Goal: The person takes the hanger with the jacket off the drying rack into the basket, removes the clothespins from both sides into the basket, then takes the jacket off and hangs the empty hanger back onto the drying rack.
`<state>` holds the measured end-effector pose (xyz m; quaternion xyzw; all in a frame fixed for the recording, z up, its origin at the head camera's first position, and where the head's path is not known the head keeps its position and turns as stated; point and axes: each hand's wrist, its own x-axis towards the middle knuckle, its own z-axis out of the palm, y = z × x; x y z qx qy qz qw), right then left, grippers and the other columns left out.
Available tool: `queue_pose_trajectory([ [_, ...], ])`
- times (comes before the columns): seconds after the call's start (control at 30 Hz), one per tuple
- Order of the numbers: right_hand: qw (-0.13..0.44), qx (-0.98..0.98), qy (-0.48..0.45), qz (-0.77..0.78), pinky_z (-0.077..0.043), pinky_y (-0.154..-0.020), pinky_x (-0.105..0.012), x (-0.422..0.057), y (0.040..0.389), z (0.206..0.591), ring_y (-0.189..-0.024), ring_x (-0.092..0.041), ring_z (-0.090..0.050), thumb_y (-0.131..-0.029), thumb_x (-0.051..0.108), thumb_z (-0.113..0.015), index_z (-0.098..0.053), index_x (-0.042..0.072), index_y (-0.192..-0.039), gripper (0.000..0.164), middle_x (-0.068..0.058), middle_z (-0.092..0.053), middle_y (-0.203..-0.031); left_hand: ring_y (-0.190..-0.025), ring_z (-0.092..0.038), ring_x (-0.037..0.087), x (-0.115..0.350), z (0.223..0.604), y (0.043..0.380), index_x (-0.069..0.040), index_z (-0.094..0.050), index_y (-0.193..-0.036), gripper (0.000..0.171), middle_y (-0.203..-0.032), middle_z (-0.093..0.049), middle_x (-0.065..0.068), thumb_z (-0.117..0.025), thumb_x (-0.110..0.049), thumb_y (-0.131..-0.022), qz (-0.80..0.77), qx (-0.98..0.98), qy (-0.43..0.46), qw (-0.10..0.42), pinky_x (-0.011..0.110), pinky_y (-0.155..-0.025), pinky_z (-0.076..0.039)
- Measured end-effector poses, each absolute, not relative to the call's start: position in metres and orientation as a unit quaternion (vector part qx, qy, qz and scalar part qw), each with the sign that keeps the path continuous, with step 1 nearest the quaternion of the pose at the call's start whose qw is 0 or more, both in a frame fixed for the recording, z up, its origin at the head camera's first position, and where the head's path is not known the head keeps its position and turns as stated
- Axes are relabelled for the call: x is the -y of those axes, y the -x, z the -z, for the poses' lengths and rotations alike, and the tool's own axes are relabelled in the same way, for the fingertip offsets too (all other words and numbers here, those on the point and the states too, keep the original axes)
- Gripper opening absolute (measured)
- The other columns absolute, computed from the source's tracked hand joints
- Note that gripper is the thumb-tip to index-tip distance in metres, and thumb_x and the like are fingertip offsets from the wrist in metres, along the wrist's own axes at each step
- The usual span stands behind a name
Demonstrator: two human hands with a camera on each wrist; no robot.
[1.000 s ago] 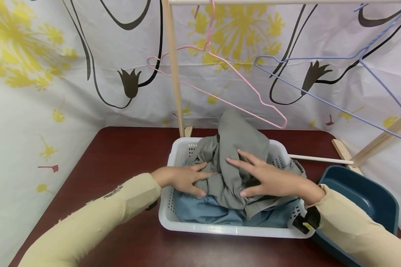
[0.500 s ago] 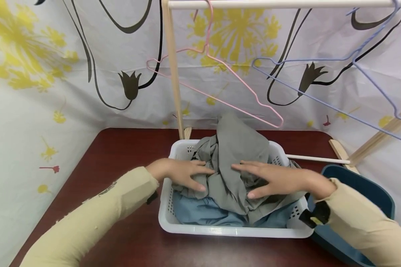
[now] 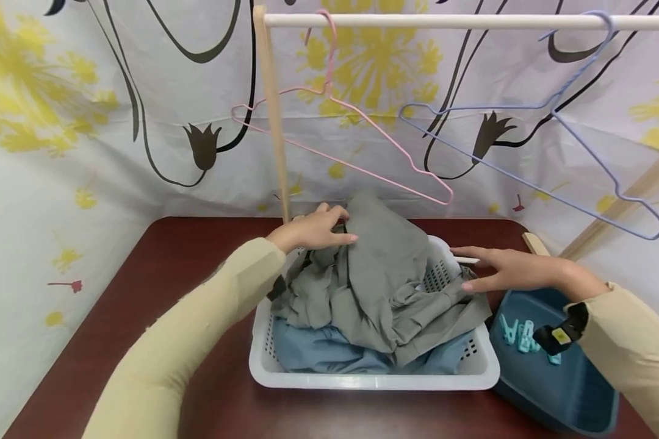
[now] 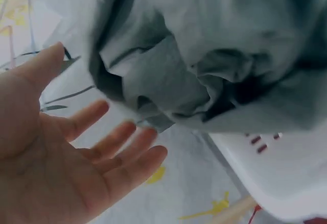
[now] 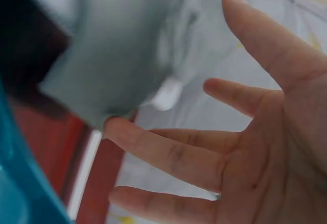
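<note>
A crumpled grey garment [image 3: 379,268] fills a white plastic basket [image 3: 373,381] and rises in a peak at the back. Blue cloth [image 3: 329,347] lies beneath it along the front. At the basket's back left, my left hand [image 3: 313,230] is beside the grey peak; in the left wrist view its fingers are spread and hold nothing. Past the basket's right rim my right hand [image 3: 522,271] is by the garment's edge that hangs over there. The right wrist view shows its fingers [image 5: 173,163] extended near the cloth, with no grip on it; whether a fingertip touches is unclear.
A pink hanger [image 3: 384,131] and a blue hanger [image 3: 527,180] hang from a white rail [image 3: 434,22] above. On the right a dark teal bin [image 3: 560,390] holds several turquoise clothespins [image 3: 525,336]. A wooden post [image 3: 274,122] stands behind the basket's left side.
Both hands have left the middle of the grey garment. The left moved to the back left, the right out past the right rim. The clothespins in the bin are now in sight.
</note>
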<state>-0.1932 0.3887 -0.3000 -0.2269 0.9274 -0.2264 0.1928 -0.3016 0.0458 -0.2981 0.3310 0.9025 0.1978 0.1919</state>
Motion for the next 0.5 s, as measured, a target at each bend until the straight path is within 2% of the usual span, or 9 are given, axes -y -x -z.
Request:
queue_pose_trajectory([
  [0.13, 0.209, -0.921, 0.205, 0.257, -0.046, -0.084, -0.053, -0.395, 0.196, 0.316, -0.117, -0.049, -0.043, -0.09, 0.025, -0.062, -0.018, -0.004, -0.144, 0.075, -0.033, -0.031, -0.138, -0.14, -0.01, 0.027, -0.067, 0.302, 0.318, -0.02, -0.007, -0.15, 0.077, -0.153, -0.005, 0.014, -0.046, -0.052, -0.093, -0.188, -0.906, -0.3, 0.233, 0.05, -0.106, -0.021],
  [0.2, 0.209, -0.919, 0.203, 0.267, -0.047, -0.083, -0.052, -0.395, 0.197, 0.322, -0.114, -0.048, -0.046, -0.091, 0.024, -0.06, -0.018, -0.005, -0.144, 0.073, -0.034, -0.032, -0.136, -0.14, -0.005, 0.029, -0.078, 0.304, 0.324, -0.021, -0.001, -0.151, 0.082, -0.154, -0.002, 0.015, -0.046, -0.055, -0.091, -0.18, -0.907, -0.286, 0.252, 0.049, -0.107, -0.021],
  [0.27, 0.195, -0.922, 0.211, 0.26, -0.047, -0.085, -0.052, -0.393, 0.2, 0.326, -0.11, -0.045, -0.052, -0.091, 0.023, -0.06, -0.023, -0.006, -0.142, 0.07, -0.033, -0.037, -0.133, -0.14, -0.007, 0.029, -0.088, 0.306, 0.329, -0.021, 0.002, -0.15, 0.088, -0.154, -0.003, 0.014, -0.05, -0.056, -0.089, -0.171, -0.913, -0.267, 0.257, 0.048, -0.108, -0.021],
  [0.37, 0.178, -0.925, 0.227, 0.246, -0.049, -0.082, -0.047, -0.39, 0.204, 0.33, -0.105, -0.04, -0.056, -0.09, 0.016, -0.062, -0.032, -0.008, -0.138, 0.061, -0.031, -0.046, -0.126, -0.139, -0.015, 0.029, -0.102, 0.31, 0.336, -0.017, 0.001, -0.15, 0.092, -0.154, -0.01, 0.014, -0.058, -0.048, -0.087, -0.163, -0.922, -0.253, 0.245, 0.044, -0.108, -0.023],
  [0.4, 0.17, -0.928, 0.232, 0.238, -0.05, -0.081, -0.045, -0.389, 0.206, 0.331, -0.103, -0.037, -0.058, -0.089, 0.013, -0.063, -0.036, -0.008, -0.136, 0.058, -0.03, -0.049, -0.123, -0.138, -0.019, 0.029, -0.106, 0.311, 0.338, -0.016, -0.002, -0.151, 0.091, -0.153, -0.014, 0.013, -0.061, -0.044, -0.087, -0.158, -0.925, -0.254, 0.233, 0.043, -0.107, -0.025],
  [0.47, 0.157, -0.932, 0.235, 0.229, -0.053, -0.072, -0.037, -0.388, 0.209, 0.331, -0.083, -0.027, -0.063, -0.086, 0.005, -0.064, -0.043, -0.008, -0.132, 0.052, -0.024, -0.059, -0.102, -0.134, -0.029, 0.029, -0.113, 0.313, 0.34, -0.014, -0.013, -0.15, 0.086, -0.151, -0.023, 0.011, -0.066, -0.033, -0.086, -0.152, -0.932, -0.257, 0.206, 0.041, -0.103, -0.032],
  [0.5, 0.147, -0.933, 0.238, 0.225, -0.053, -0.071, -0.036, -0.389, 0.21, 0.33, -0.079, -0.022, -0.063, -0.084, 0.001, -0.064, -0.046, -0.008, -0.129, 0.05, -0.022, -0.06, -0.1, -0.131, -0.033, 0.03, -0.116, 0.314, 0.341, -0.014, -0.018, -0.149, 0.082, -0.15, -0.027, 0.011, -0.068, -0.027, -0.085, -0.149, -0.935, -0.26, 0.191, 0.041, -0.099, -0.036],
])
